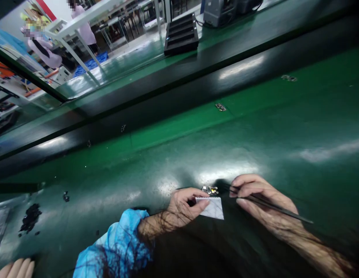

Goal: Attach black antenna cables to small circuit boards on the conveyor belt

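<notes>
My left hand [187, 206], below a blue sleeve, pinches a small white sheet [214, 208] with a finely notched top edge between thumb and fingers. Just beyond that edge is a small dark circuit board [211, 190] with gold and white parts; whether my fingers also touch it I cannot tell. In my right hand [257, 195] is a pair of dark tweezers [279, 210], gripped between thumb and fingers. Their tips point left toward the board and blend into dark shadow. A gap separates the right hand from the sheet.
Small boards lie on the green strip [220, 107] and farther along. At left are a heap of black parts [30, 218] and another person's hand [19, 268]. A black slotted tray [182, 34] stands beyond the dark rail. People are in the background.
</notes>
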Tool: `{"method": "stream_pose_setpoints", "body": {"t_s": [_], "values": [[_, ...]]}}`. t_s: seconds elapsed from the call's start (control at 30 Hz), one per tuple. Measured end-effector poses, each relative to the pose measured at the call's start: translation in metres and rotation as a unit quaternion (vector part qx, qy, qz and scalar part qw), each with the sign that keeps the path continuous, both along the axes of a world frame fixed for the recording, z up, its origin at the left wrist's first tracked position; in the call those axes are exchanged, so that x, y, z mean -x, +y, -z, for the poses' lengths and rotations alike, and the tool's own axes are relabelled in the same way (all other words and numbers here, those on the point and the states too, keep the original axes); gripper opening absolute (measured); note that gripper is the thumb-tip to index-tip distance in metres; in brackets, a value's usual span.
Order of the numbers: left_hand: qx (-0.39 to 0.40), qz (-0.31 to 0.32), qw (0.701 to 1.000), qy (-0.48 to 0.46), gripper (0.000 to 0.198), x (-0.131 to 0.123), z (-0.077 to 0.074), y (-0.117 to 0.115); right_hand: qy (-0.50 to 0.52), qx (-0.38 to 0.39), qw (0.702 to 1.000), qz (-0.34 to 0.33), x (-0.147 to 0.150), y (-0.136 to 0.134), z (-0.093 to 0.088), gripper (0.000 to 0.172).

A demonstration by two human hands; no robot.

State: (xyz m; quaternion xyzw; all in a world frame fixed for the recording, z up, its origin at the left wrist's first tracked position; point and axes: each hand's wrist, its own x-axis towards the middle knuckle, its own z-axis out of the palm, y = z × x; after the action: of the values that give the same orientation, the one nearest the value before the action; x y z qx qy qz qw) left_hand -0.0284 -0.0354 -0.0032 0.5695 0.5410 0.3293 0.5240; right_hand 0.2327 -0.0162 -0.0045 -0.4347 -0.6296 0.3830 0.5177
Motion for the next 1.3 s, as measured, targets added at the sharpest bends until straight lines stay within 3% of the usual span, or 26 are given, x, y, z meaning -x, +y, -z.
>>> {"method": "stream_pose_setpoints", "body": {"t_s": [0.07,0.2,0.33,0.57,0.7,0.93,1.1,1.3], "values": [[-0.007,-0.002,1.000,0.019,0.021,0.001,-0.005,0.001,0.012,-0.014,0.999,-0.028,0.004,0.003,-0.010,0.013],[-0.016,0.013,0.999,0.043,0.012,0.003,-0.019,0.002,0.014,-0.018,0.999,-0.046,0.004,0.007,-0.023,0.022],[-0.012,0.033,0.998,0.061,0.016,0.004,-0.025,0.003,0.015,-0.027,0.997,-0.070,0.005,0.011,-0.035,0.025],[-0.001,0.054,0.995,0.088,0.027,0.004,-0.033,0.004,0.012,-0.021,0.995,-0.095,0.013,0.019,-0.057,0.046],[-0.005,0.062,0.995,0.082,0.022,0.005,-0.037,0.005,0.011,-0.007,0.995,-0.101,0.009,0.014,-0.051,0.048],[-0.033,0.068,0.996,0.051,0.013,0.004,-0.023,0.002,0.024,0.016,0.993,-0.112,-0.008,-0.003,-0.018,0.047],[-0.045,0.058,0.996,0.043,0.008,0.002,-0.013,0.000,0.025,0.025,0.994,-0.106,-0.008,-0.004,-0.016,0.034],[-0.057,0.055,0.996,0.030,0.007,0.002,-0.008,-0.002,0.031,0.031,0.994,-0.100,-0.003,0.002,-0.027,0.051]]}}
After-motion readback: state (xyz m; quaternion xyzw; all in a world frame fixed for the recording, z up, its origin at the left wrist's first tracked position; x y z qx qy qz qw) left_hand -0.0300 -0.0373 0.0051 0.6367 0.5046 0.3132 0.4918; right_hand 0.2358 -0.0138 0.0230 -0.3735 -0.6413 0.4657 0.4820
